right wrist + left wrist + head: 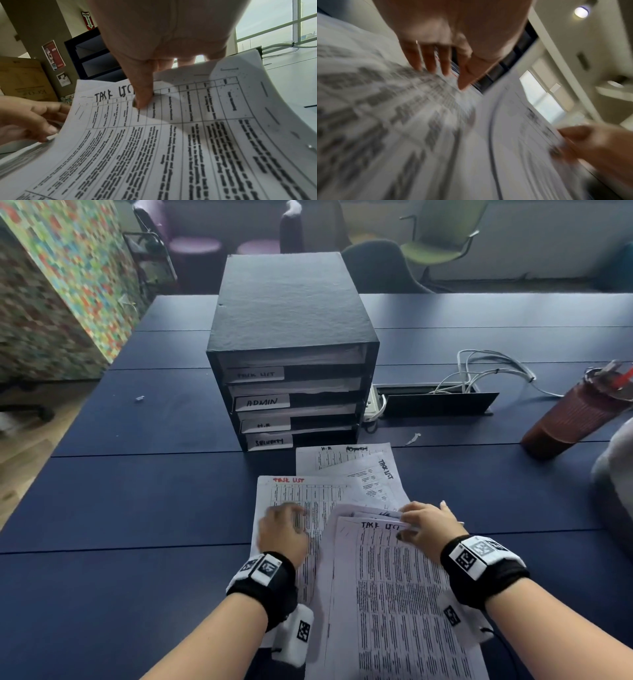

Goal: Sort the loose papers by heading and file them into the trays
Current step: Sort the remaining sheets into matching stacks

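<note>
A black tray unit (pixel 291 337) stands mid-table, its slots labelled TASK LIST, ADMIN, H.R and SECURITY. Loose printed papers (pixel 363 474) lie fanned in front of it. My right hand (pixel 426 525) pinches the top edge of a small stack of sheets headed TASK LIST (pixel 394 594), thumb on top (pixel 142 100), fingers beneath, with the edge lifted. My left hand (pixel 284 529) rests with straight fingers (pixel 428 60) on a sheet with a red TASK LIST heading (pixel 291 491), lying flat to the left. The left wrist view is blurred.
A dark red tumbler (pixel 575 412) with a straw stands at the right. White cables (pixel 489 368) run from an open cable slot (pixel 435 400) behind the papers. Small paper scraps (pixel 412 438) lie on the blue table (pixel 137 491). Chairs stand beyond the far edge.
</note>
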`<state>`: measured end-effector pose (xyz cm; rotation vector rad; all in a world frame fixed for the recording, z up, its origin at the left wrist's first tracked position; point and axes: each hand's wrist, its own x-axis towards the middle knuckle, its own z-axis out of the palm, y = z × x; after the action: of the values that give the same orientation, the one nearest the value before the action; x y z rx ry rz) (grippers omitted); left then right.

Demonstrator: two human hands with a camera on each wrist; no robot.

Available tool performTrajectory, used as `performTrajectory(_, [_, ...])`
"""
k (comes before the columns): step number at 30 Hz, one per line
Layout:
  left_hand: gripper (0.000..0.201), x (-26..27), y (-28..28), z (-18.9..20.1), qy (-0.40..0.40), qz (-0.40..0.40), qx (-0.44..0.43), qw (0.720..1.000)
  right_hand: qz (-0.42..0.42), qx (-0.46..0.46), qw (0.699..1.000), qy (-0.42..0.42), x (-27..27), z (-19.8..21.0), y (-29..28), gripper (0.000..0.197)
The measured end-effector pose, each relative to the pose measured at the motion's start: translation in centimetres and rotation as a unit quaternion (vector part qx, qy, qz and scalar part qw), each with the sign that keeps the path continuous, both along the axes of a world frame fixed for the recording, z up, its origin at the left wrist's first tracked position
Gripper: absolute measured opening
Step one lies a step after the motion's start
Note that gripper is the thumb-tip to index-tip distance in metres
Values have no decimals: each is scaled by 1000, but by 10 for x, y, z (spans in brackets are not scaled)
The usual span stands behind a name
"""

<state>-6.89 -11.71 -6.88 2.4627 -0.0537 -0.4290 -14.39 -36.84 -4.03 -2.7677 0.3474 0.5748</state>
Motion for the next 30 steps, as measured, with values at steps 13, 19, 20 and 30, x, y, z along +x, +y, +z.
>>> performTrajectory(13, [19,25,34,-10,48,166,-138,975,10,23,999,-27,10,-1,5,27])
performTrajectory(19, [17,51,44,59,-93,164,-274,943,9,10,1000,-26,5,-4,8,19])
performTrajectory(20, [12,56,46,73,-122,159,-296,934,13,5,999,-30,4,-4,9,18])
performTrajectory(30, [20,72,37,134,-236,156,-404,870,1,34,998,-51,-7,14,9,19])
